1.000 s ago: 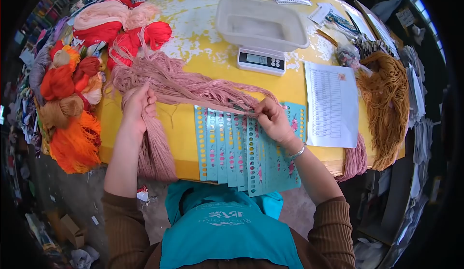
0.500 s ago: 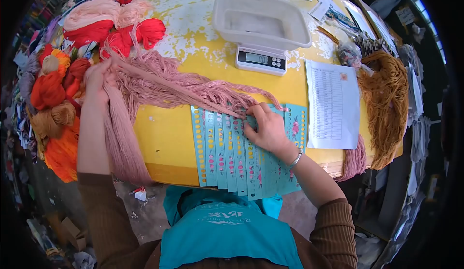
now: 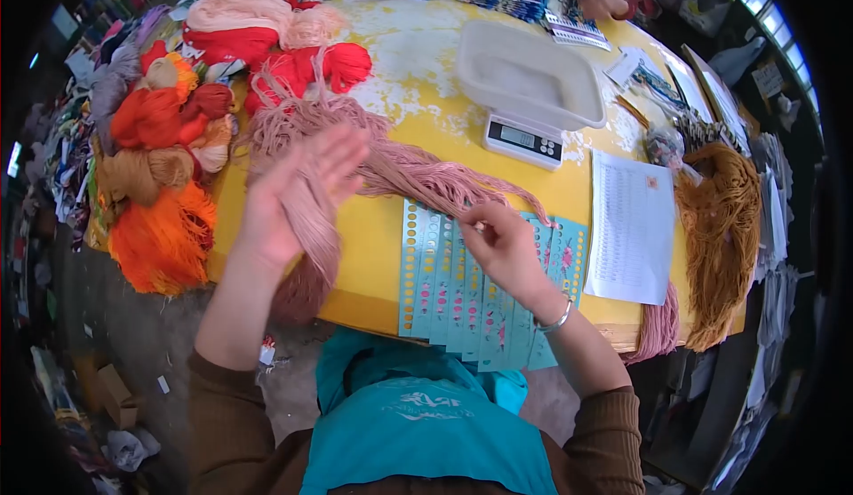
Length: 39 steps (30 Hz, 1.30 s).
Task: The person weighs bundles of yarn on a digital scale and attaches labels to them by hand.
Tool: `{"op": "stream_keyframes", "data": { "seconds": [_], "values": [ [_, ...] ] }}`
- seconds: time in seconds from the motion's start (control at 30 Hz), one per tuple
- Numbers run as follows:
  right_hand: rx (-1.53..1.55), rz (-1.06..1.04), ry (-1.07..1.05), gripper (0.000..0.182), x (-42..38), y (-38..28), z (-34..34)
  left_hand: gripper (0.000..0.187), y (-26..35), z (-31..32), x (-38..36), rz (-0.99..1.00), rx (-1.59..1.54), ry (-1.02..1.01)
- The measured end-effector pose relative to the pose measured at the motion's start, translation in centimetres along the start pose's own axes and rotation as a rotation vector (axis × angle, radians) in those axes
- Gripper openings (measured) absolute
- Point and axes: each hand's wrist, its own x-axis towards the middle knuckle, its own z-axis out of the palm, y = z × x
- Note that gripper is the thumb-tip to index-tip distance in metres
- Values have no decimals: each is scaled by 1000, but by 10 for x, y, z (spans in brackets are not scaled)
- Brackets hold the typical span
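My left hand is raised over the table's left part, palm up and fingers stretched out, with dusty-pink thread lying across the palm and hanging down. More of the same pink thread spreads in a long bundle to the right. At that bundle's right end my right hand is closed in a pinch, with a tiny pale end between thumb and finger that I cannot make out. Beneath it several turquoise cards with rows of holes lie fanned out at the front edge.
A white scale bears a clear plastic tub. A printed sheet and brown thread lie at the right. Red skeins and orange thread are at the left. Another person's hand is at the far edge.
My left hand has moved right and opened, the pink strands now lying over its palm. My right hand has lifted slightly off the cards. Another person has appeared at the far edge; the view has shifted left.
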Motion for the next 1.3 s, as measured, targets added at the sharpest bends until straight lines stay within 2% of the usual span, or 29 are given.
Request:
{"op": "stream_keyframes", "data": {
  "seconds": [0.03,0.1,0.2,0.23,0.3,0.37,0.43,0.6,0.8,0.9,0.97,1.0,1.07,1.2,1.23,1.3],
  "values": [
    [202,93,-47,12,2,-16,8,57,-7,9,-5,-15,22,-13],
    [443,97,-75,13,10,-44,27,58,-19,23,-12,-36,70,-44],
    [614,71,-116,14,23,-70,51,61,-27,36,-20,-54,172,2],
    [614,65,-117,14,25,-75,55,61,-31,34,-21,-49,173,-43],
    [883,193,-191,13,27,-82,62,63,-34,36,-26,-39,223,-58],
    [914,205,-185,9,24,-84,65,62,-34,39,-32,-38,236,-50],
    [1043,344,-148,8,20,-83,65,61,-33,38,-38,-38,249,-43],
    [1100,302,-67,7,17,-85,64,49,-32,34,-47,15,319,23],
    [948,176,-24,10,16,-91,67,46,-30,36,-53,47,352,108],
    [1044,241,-76,9,17,-96,64,46,-27,39,-56,60,336,164],
    [1231,411,-146,10,21,-99,62,47,-23,33,-57,77,319,148],
    [1229,408,-150,10,22,-100,63,47,-20,30,-58,87,301,131],
    [1409,536,-205,11,26,-102,65,48,-13,28,-63,77,283,121],
    [1416,579,-259,10,32,-111,68,44,-6,25,-68,63,140,88],
    [1330,531,-262,10,32,-113,70,44,-6,26,-69,70,139,91],
    [1242,483,-274,10,32,-117,73,46,-6,30,-71,183,330,180]
  ]
}}
